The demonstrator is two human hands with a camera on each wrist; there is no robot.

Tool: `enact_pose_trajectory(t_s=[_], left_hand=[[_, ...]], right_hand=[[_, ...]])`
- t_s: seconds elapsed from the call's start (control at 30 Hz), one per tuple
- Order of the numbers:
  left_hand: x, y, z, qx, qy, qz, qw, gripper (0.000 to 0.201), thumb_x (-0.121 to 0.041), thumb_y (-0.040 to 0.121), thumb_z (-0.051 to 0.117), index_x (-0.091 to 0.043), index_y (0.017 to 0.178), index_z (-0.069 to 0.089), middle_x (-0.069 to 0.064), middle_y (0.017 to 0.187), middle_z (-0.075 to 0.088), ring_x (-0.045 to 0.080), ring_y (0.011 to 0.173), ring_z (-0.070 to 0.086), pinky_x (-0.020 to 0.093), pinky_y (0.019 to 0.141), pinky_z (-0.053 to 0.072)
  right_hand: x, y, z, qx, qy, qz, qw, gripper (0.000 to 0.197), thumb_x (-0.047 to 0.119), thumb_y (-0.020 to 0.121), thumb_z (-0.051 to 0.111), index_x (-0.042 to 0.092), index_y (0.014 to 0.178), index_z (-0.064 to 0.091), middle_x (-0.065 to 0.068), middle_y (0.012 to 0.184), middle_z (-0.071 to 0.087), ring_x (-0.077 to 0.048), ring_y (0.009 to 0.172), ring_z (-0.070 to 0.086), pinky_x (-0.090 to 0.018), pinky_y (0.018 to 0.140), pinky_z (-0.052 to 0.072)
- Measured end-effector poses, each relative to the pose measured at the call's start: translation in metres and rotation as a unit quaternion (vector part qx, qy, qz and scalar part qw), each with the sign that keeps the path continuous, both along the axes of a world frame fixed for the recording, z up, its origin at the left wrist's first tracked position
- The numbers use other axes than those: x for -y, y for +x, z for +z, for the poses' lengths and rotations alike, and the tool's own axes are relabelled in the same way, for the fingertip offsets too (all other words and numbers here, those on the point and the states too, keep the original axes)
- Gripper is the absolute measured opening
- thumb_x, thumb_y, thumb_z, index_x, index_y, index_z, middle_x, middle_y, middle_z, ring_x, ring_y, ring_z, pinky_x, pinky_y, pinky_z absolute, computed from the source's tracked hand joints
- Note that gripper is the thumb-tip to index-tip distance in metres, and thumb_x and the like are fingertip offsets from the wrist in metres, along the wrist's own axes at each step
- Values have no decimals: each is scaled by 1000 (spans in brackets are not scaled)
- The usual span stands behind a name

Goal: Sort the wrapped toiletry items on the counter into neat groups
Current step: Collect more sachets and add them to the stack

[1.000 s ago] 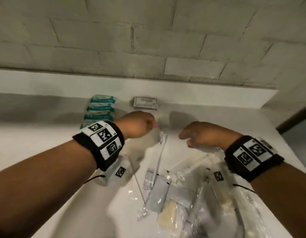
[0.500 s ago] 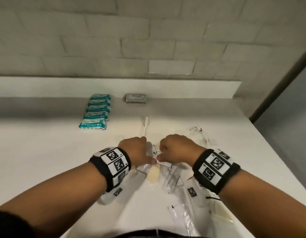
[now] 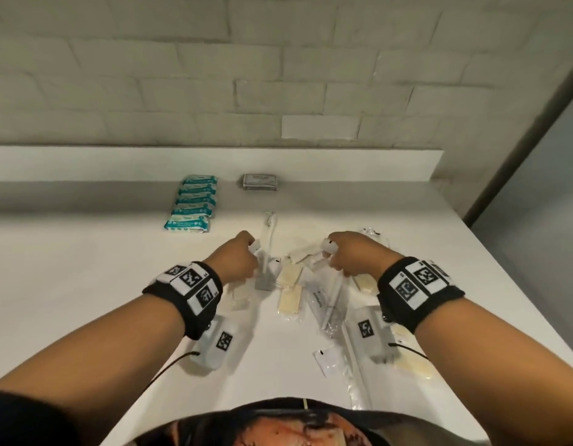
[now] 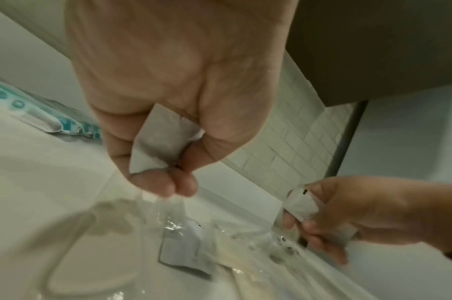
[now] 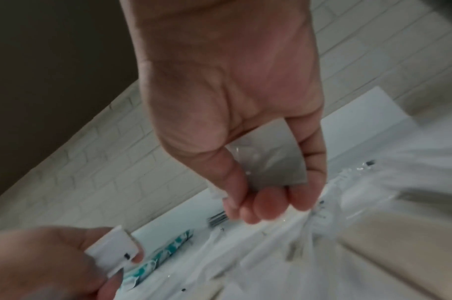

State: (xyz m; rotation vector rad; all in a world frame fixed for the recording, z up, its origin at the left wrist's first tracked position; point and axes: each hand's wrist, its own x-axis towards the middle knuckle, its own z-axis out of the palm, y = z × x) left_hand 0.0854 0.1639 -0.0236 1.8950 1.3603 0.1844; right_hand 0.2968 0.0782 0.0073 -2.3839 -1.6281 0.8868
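Note:
A loose pile of clear-wrapped toiletry items lies on the white counter, with cream combs and white sachets in it. My left hand is at the pile's left edge and pinches a small white sachet between thumb and curled fingers. Over the pile's right side, my right hand grips another small sachet. Both hands are a little above the counter. A wrapped toothbrush lies just beyond the left hand. Each wrist view also shows the other hand with its sachet.
A tidy row of teal wipe packs sits at the back left, and a grey flat packet is by the back ledge. The counter's right edge runs close to my right arm. More wrapped items lie near my body.
Half a second ago both hands were close together on the pile. They have since drawn apart and moved away from my body, each holding a sachet.

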Motion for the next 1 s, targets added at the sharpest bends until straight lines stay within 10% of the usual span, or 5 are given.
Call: enact_pose_trajectory(t_s=[0.1,0.23,0.5,0.67,1.0], left_hand=[[0,14,3,-71,66,-73,993,25,-16,89,50,-19,113,57,6,114,63,24,95,59,27,74,43],[9,32,1,-209,136,-133,959,39,-40,90,55,-8,112,59,10,114,63,26,104,60,29,79,44],[17,37,-7,-254,132,-108,952,62,-59,74,68,-9,109,63,9,108,66,26,98,64,27,72,47],[22,35,-10,-255,136,-94,953,67,-62,73,68,-9,114,61,10,116,64,26,105,62,27,76,45],[33,44,-11,-249,121,-101,956,63,-52,79,68,-7,121,54,10,121,61,25,108,60,27,75,43]], right_hand=[[14,-11,-5,42,-63,42,996,19,30,89,59,12,94,62,-1,79,64,-14,57,53,-25,54,45],[27,-27,-26,151,-93,65,982,51,53,76,70,11,104,61,-2,98,66,-19,82,61,-29,71,52],[18,-27,-31,182,-114,50,975,32,23,85,66,5,111,61,-7,94,58,-24,93,61,-31,83,51],[16,-9,-29,162,-89,23,983,23,24,87,55,10,69,55,-1,70,51,-14,63,51,-22,55,40],[26,-16,-46,137,-45,6,990,69,47,73,78,7,122,51,-6,113,64,-25,102,63,-34,86,52]])
